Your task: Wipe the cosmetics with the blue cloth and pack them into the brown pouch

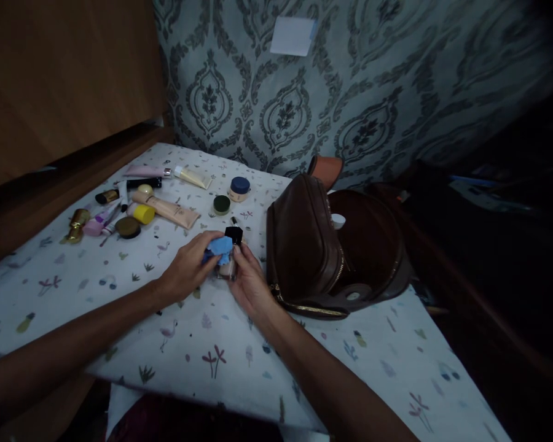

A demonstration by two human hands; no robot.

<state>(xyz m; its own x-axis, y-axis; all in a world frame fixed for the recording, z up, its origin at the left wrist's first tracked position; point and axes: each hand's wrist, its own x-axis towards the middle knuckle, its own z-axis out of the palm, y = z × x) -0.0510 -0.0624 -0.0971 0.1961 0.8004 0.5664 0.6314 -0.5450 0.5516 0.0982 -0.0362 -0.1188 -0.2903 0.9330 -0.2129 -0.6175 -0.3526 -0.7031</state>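
My left hand (184,269) pinches a crumpled blue cloth (221,246) against a small clear bottle (227,269) with a black cap (234,234). From the other side, my right hand (252,283) has its fingers closed round the same bottle, which contains something beige. The cloth hides part of the bottle's upper body. Just behind the cap lies a small dark item with a pale end (234,221). An unzipped brown leather bag (299,239) stands close to the right of my right hand, with a white round object (338,221) at its opening.
On the patterned tablecloth (203,344) to the left lie a beige tube (168,210), a yellow-capped item (144,214), a gold bottle (77,224) and several other cosmetics. Behind my hands stand a blue-lidded jar (239,188) and a dark green-lidded jar (222,205). A wooden cabinet (69,80) borders the left.
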